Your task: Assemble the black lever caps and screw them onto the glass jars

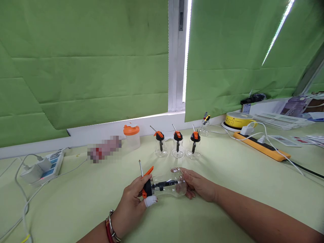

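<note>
A clear bottle point(168, 185) lies on its side in the air just above the table, between my two hands. Its black cap carries an orange lever point(148, 171) and a thin metal spout point(140, 168); a black tube runs inside. My left hand point(133, 199), its thumb wrapped in white tape, is closed around the cap. Around the base, my right hand point(197, 182) has its fingers curled. Behind them, three matching bottles stand upright in a row: a left one point(161, 152), a middle one point(178, 153) and a right one point(193, 153).
At the back are an orange-lidded cup point(132, 138), a blurred pinkish object point(105, 150) and a small jar point(204, 130) with screwdrivers. White power strip point(54, 168) and cables lie left. To the right are an orange power strip point(263, 146), yellow container point(239, 120) and stacked cards point(280, 120).
</note>
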A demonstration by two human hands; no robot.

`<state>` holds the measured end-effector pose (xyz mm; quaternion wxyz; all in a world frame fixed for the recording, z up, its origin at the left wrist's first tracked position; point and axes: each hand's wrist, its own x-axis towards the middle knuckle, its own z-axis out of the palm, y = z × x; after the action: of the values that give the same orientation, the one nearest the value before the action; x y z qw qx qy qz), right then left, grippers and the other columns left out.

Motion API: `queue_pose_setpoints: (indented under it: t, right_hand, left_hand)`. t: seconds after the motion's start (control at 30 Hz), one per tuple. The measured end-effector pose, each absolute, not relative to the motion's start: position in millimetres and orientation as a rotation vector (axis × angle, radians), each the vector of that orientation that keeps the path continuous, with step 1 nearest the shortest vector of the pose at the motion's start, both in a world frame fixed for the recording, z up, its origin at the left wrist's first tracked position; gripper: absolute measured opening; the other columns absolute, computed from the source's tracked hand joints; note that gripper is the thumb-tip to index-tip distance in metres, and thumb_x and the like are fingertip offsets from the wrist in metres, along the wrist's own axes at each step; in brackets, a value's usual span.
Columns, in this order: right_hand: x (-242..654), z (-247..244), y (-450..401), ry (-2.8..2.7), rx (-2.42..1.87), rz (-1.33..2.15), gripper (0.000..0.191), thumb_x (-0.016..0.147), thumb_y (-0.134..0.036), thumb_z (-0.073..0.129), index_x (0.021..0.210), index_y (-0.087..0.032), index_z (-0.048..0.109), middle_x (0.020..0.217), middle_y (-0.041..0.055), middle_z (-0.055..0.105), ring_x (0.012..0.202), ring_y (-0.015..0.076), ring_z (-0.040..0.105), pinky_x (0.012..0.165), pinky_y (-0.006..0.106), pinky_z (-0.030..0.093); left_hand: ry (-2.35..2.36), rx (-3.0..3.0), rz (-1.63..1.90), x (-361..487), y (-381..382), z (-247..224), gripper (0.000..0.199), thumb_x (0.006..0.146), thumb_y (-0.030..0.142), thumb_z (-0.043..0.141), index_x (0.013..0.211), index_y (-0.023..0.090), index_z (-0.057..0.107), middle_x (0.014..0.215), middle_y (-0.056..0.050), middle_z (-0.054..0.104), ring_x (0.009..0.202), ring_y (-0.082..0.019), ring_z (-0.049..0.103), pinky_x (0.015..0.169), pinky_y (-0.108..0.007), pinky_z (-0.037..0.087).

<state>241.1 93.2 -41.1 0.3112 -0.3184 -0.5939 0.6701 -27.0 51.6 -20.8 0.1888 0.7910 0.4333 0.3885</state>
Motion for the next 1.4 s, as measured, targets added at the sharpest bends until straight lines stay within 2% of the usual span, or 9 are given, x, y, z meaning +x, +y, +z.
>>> queue_pose_setpoints:
  t: [0.23,0.53,0.77,0.93,1.13,1.4]
  right_hand:
    - [242.3,-34.8,89.5,-1.545,-0.856,1.812,0.060,0.086,-0.063,0.042,0.127,-0.019,0.045,0.082,0.0057,0.066,0.045,0.0073,0.048,0.041,0.019,0.028]
    - [241.3,-36.6,88.7,-1.448,-0.860,1.906,0.060,0.084,-0.064,0.044,0.126,-0.020,0.044,0.078,0.0043,0.066,0.044,0.0075,0.048,0.040,0.019,0.028]
    - [241.2,-36.4,88.4,-1.432,-0.825,1.927,0.056,0.086,-0.061,0.044,0.124,-0.020,0.045,0.078,0.0045,0.066,0.043,0.0065,0.048,0.040,0.018,0.027]
    - [241.3,-37.1,87.2,-1.421,-0.806,1.942,0.054,0.087,-0.059,0.043,0.124,-0.020,0.044,0.077,0.0042,0.065,0.043,0.0066,0.047,0.040,0.018,0.026]
    - [241.5,-38.0,87.6,-1.416,-0.793,1.950,0.053,0.088,-0.058,0.043,0.125,-0.019,0.043,0.077,0.0047,0.065,0.043,0.0066,0.046,0.041,0.019,0.027]
    - [241.9,-38.5,88.7,-1.428,-0.773,1.947,0.051,0.090,-0.056,0.042,0.126,-0.019,0.043,0.078,0.0054,0.065,0.042,0.0063,0.046,0.041,0.019,0.027]
  left_hand:
    - [1.249,2.289,1.075,-28.4,48.5,-21.1,0.050,0.078,0.032,0.066,0.126,0.026,0.055,0.110,-0.008,0.066,0.097,-0.020,0.063,0.083,-0.030,0.053]
    - [1.287,2.337,1.076,-31.0,46.9,-26.1,0.050,0.078,0.035,0.066,0.127,0.028,0.054,0.120,-0.009,0.062,0.111,-0.024,0.058,0.093,-0.036,0.050]
    - [1.306,2.339,1.059,-31.8,45.5,-28.5,0.051,0.079,0.034,0.065,0.128,0.026,0.054,0.124,-0.012,0.060,0.117,-0.027,0.054,0.090,-0.036,0.052]
    - [1.303,2.335,1.055,-31.7,44.0,-28.1,0.051,0.079,0.033,0.065,0.128,0.025,0.055,0.124,-0.012,0.059,0.112,-0.025,0.057,0.091,-0.036,0.052]
    - [1.318,2.385,1.033,-32.2,43.7,-27.3,0.051,0.080,0.036,0.063,0.130,0.028,0.052,0.125,-0.011,0.059,0.108,-0.025,0.060,0.078,-0.031,0.057]
    - [1.332,2.519,1.030,-33.4,42.1,-27.9,0.050,0.083,0.038,0.058,0.131,0.027,0.049,0.128,-0.012,0.057,0.111,-0.025,0.059,0.084,-0.037,0.056]
